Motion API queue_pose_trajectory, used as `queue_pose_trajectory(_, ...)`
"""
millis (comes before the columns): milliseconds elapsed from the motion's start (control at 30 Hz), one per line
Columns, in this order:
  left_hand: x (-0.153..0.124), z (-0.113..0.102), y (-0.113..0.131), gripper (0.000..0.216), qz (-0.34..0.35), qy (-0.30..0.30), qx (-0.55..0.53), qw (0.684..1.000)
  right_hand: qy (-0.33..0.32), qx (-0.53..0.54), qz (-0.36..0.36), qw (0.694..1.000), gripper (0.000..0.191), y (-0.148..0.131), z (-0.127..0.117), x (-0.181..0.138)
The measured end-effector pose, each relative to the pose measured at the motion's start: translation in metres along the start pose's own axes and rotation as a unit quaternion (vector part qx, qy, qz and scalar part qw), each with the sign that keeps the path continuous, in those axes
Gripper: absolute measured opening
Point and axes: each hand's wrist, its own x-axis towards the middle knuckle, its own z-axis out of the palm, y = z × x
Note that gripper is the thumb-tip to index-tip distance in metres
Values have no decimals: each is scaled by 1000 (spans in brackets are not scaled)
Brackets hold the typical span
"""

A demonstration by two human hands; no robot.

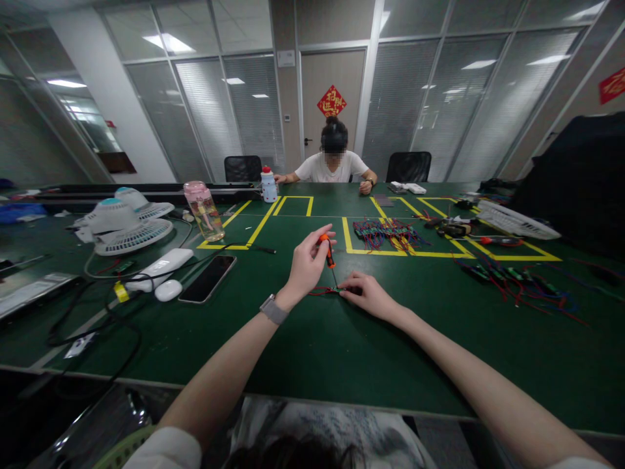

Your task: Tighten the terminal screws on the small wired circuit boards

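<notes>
My left hand (307, 262) is closed on the orange and black handle of a screwdriver (331, 256). The screwdriver stands nearly upright, its thin shaft pointing down at a small green circuit board (334, 290) with red wires, which lies on the green table (293, 352). Whether the tip sits in a screw is too small to tell. With its fingers pinched together, my right hand (367, 294) holds the board's right end against the table.
Wired circuit boards lie in a bundle (388, 233) beyond my hands, and another pile (517, 277) is at the right. A phone (208, 279), a pink-lidded bottle (205, 212) and white fans (124, 225) stand left. Across the table sits a person (332, 166).
</notes>
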Motion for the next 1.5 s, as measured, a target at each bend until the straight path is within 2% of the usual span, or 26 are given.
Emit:
queue_pose_trajectory(167,-1,0,7,15,40,42,104,993,3,1,-2,1000,18,2,1,0)
queue_pose_trajectory(400,-1,-2,7,27,33,49,103,993,1,4,-7,1000,19,1,0,0)
queue_pose_trajectory(567,-1,-1,5,20,56,89,124,987,5,0,-10,1000,18,3,2,1)
queue_pose_trajectory(733,0,-3,5,16,49,109,172,978,5,1,-6,1000,18,4,2,0)
queue_pose_trajectory(833,0,-4,3,22,50,83,169,981,2,0,-6,1000,18,4,2,0)
queue_pose_trajectory(967,-1,-1,-1,35,39,23,81,996,4,1,-7,1000,18,5,2,1)
queue_pose_trajectory(1033,-1,1,-1,32,38,28,82,996,6,1,-8,1000,18,5,2,1)
queue_pose_trajectory(1200,-4,2,9,22,70,53,165,982,4,-5,-10,1000,18,4,2,0)
queue_pose_trajectory(1400,-6,6,10,39,75,-3,133,988,4,-4,-10,1000,18,3,2,0)
queue_pose_trajectory(1500,-7,7,10,30,83,35,169,981,5,-2,-11,1000,17,4,2,1)
